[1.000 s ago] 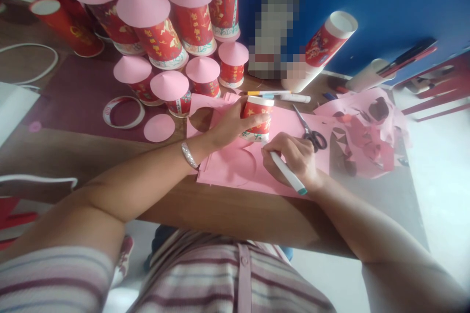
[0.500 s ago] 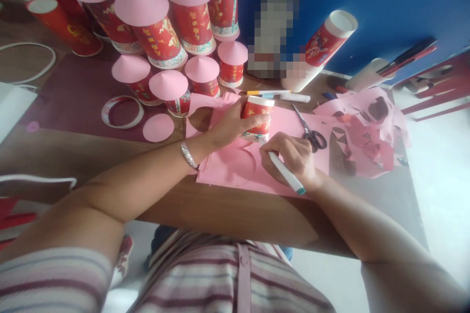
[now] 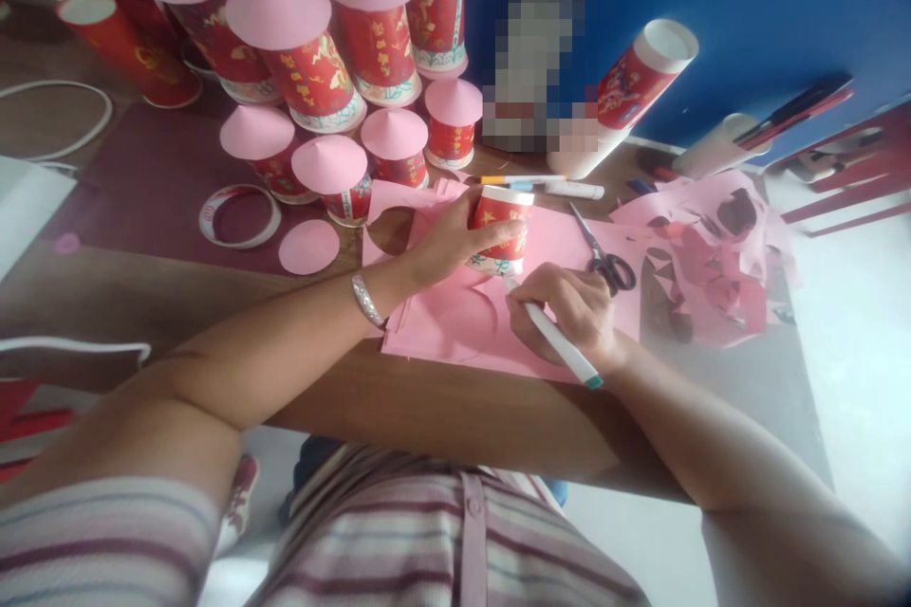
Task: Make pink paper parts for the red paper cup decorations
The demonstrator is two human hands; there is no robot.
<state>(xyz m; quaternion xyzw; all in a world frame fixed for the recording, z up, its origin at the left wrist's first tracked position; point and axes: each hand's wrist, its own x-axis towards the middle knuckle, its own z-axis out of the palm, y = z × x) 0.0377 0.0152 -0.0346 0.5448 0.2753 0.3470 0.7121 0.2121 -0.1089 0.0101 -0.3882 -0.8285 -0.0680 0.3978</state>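
A short red paper tube (image 3: 502,226) with white bands stands tilted over pink paper (image 3: 455,322). My left hand (image 3: 455,242) is wrapped around its left side, thumb across the front. Green marks show on the tube's lower white band. Between the closed fingers of my right hand (image 3: 569,311) is a white marker (image 3: 562,346) with a green end. Its tip points up at the tube's lower edge; whether it touches cannot be made out. Just right of the tube, black-handled scissors (image 3: 608,266) lie on the pink paper.
Several red tubes with pink cone tops (image 3: 277,9) stand at the back left. A tape roll (image 3: 240,216) and a pink disc (image 3: 308,247) lie nearer. Pens (image 3: 527,180) lie behind the tube. Pink scraps (image 3: 718,275) and a taller tube (image 3: 641,76) are to the right.
The right hand and marker have shifted slightly right and down, the tip a little apart from where it was. My left hand keeps its hold on the tube.
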